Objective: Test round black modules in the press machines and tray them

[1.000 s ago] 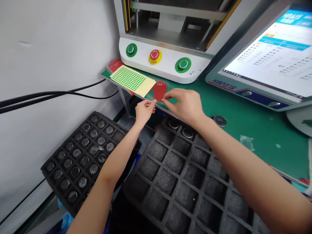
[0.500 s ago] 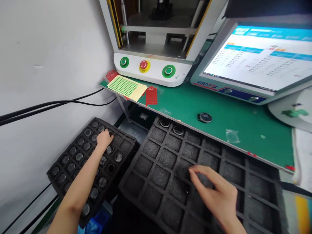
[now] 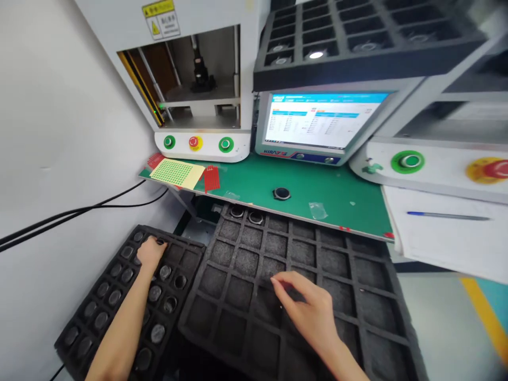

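Note:
At the left, my left hand point(image 3: 151, 254) reaches into a black foam tray point(image 3: 193, 244) with rows of round pieces. Its fingers close on a dark round watch case point(image 3: 160, 241) near the far edge; the hand partly hides the piece. My right hand point(image 3: 311, 309) hovers over a larger black foam tray point(image 3: 264, 349) with square pockets. Its thumb and forefinger meet in a pinch, and I cannot make out anything between them. Two ring-shaped watch cases point(image 3: 256, 217) sit in that tray's far-left pockets. A dark round watch point(image 3: 281, 193) lies on the green bench point(image 3: 254, 182).
A press machine point(image 3: 202, 151) with buttons stands behind the bench, beside a monitor point(image 3: 317, 121) with another foam tray point(image 3: 357, 66) above it. Green-dot stickers point(image 3: 174, 172) and red strips point(image 3: 211, 179) lie left. A pen point(image 3: 448, 216) rests on papers at right. Black cables point(image 3: 79, 209) cross the wall.
The view has swung right and up, bringing the upper tray, papers and pen into sight. My left hand stays at the far edge of its tray; my right hand keeps its pinch.

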`<state>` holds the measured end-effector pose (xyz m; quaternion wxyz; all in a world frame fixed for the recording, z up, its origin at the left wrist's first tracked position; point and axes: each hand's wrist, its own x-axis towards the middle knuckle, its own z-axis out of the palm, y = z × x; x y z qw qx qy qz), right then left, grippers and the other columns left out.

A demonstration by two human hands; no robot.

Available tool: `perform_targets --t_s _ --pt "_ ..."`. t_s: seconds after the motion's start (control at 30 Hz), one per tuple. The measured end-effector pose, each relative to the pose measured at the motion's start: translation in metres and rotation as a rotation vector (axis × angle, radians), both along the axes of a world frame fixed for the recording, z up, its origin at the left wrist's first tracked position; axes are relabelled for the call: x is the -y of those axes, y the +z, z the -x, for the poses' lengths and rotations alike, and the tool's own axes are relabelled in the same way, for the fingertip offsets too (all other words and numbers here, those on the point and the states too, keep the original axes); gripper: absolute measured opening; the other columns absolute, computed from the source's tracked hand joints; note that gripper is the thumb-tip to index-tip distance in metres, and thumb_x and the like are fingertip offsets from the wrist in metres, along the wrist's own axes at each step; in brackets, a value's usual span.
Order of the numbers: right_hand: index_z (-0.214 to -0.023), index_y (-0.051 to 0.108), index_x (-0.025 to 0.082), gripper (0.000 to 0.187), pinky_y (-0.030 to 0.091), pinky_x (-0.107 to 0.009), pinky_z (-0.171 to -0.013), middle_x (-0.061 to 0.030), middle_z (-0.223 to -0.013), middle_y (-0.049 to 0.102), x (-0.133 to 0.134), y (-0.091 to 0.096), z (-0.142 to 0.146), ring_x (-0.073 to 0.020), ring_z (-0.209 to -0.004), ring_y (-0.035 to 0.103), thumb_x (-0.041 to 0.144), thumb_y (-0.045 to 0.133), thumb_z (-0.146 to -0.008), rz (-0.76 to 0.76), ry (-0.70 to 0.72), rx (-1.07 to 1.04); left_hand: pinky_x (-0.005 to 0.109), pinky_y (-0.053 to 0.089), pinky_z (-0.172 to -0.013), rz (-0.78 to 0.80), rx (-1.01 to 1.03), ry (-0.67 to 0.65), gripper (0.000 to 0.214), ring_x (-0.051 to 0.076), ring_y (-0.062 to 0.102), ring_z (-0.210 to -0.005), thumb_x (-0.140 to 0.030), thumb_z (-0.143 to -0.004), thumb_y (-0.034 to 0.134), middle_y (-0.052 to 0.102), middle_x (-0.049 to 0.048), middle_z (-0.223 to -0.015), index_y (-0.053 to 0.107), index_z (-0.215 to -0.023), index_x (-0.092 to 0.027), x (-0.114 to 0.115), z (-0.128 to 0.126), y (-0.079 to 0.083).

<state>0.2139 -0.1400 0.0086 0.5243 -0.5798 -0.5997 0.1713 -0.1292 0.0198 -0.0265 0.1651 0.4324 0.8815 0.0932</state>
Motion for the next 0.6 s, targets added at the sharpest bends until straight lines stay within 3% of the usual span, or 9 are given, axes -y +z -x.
perform_targets --t_s 0.1,0.17,0.23,0.3,0.37,0.47,0.6 --pt "-0.071 0.068 0.025 0.013 0.058 -0.023 -0.047 0.0021 -0.061 0.072 0.008 0.004 -0.007 -0.0167 -0.049 0.069 0.021 0.063 -0.082 0.014 -0.054 -0.035 0.054 0.047 -0.099 -0.183 0.217 -0.06 0.048 0.036 0.059 -0.12 -0.045 -0.081 0.064 0.068 0.019 -0.119 0.064 -0.118 -0.013 0.019 -0.029 0.024" --pt "-0.07 0.068 0.025 0.012 0.057 -0.023 -0.047 0.0023 -0.061 0.072 0.012 0.009 -0.008 -0.0168 -0.05 0.069 0.02 0.066 -0.081 0.024 -0.059 -0.073 0.044 0.055 -0.093 -0.258 0.415 -0.146 0.06 0.03 0.066 -0.112 -0.059 -0.08 0.055 0.07 0.014 -0.119 0.064 -0.121 -0.017 0.041 -0.054 0.04" --pt "-0.07 0.068 0.025 0.012 0.058 -0.022 -0.05 0.0028 -0.062 0.073 0.014 0.015 -0.007 -0.0161 -0.051 0.07 0.018 0.067 -0.08 0.014 -0.028 -0.109 0.04 0.059 -0.085 -0.279 0.675 -0.233 0.07 0.028 0.07 -0.102 -0.073 -0.071 0.055 0.074 0.0107 -0.109 0.07 -0.114 -0.02 0.066 -0.083 0.055" --pt "-0.072 0.069 0.024 0.013 0.059 -0.022 -0.053 0.0025 -0.065 0.073 0.013 0.025 -0.004 -0.0155 -0.054 0.071 0.014 0.068 -0.08 -0.011 0.025 -0.127 0.04 0.061 -0.081 -0.244 1.192 -0.303 0.066 0.03 0.071 -0.096 -0.068 -0.057 0.076 0.076 0.0119 -0.097 0.077 -0.105 -0.022 0.088 -0.112 0.067" --pt "-0.076 0.069 0.024 0.015 0.059 -0.022 -0.056 0.0016 -0.067 0.074 0.012 0.035 -0.002 -0.0151 -0.058 0.071 0.01 0.068 -0.08 -0.049 0.084 -0.133 0.036 0.062 -0.076 -0.141 1.522 -0.363 0.053 0.028 0.072 -0.09 -0.056 -0.057 0.085 0.076 0.0106 -0.09 0.079 -0.101 -0.025 0.102 -0.136 0.077" --pt "-0.081 0.069 0.024 0.017 0.059 -0.024 -0.061 -0.0004 -0.072 0.073 0.01 0.048 -0.002 -0.0156 -0.065 0.071 0.006 0.068 -0.08 -0.101 0.147 -0.159 0.028 0.062 -0.071 0.01 1.733 -0.465 0.044 0.024 0.071 -0.087 -0.049 -0.067 0.082 0.075 0.0092 -0.09 0.079 -0.104 -0.026 0.112 -0.159 0.083" --pt "-0.088 0.069 0.025 0.021 0.06 -0.03 -0.071 -0.0035 -0.084 0.073 0.01 0.052 -0.002 -0.0183 -0.08 0.071 0.006 0.068 -0.08 -0.089 0.142 -0.276 0.027 0.061 -0.071 0.06 1.84 -0.557 0.041 0.021 0.07 -0.085 -0.045 -0.071 0.081 0.073 0.0084 -0.096 0.078 -0.107 -0.026 0.116 -0.171 0.084"
